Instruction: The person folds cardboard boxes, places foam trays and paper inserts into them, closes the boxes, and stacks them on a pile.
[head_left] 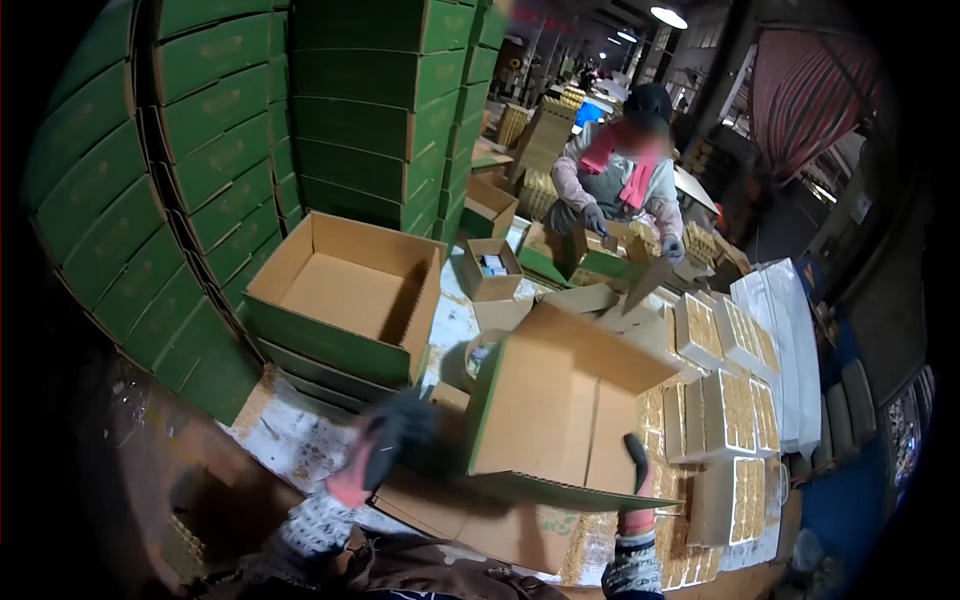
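Observation:
An open cardboard box (545,400), tan inside and green outside, is tilted in front of me. My right hand (640,485), in a pink and dark glove, grips its near right corner, with the thumb over the rim and the other fingers hidden behind the wall. Left of that box, my left hand (385,450) is in the air, blurred, its gloved fingers stretched out and nothing in them. Just beyond it, another open green box (345,285) rests upright on a low stack. A flat piece of cardboard (480,520) with green print lies below the tilted box.
Tall stacks of green boxes (215,130) rise at the left. White-edged blocks with tan, grainy faces (725,410) stand in rows at the right. Across the table, a person (630,170) in gloves handles boxes. A small carton (492,280) holds small blue-and-white items.

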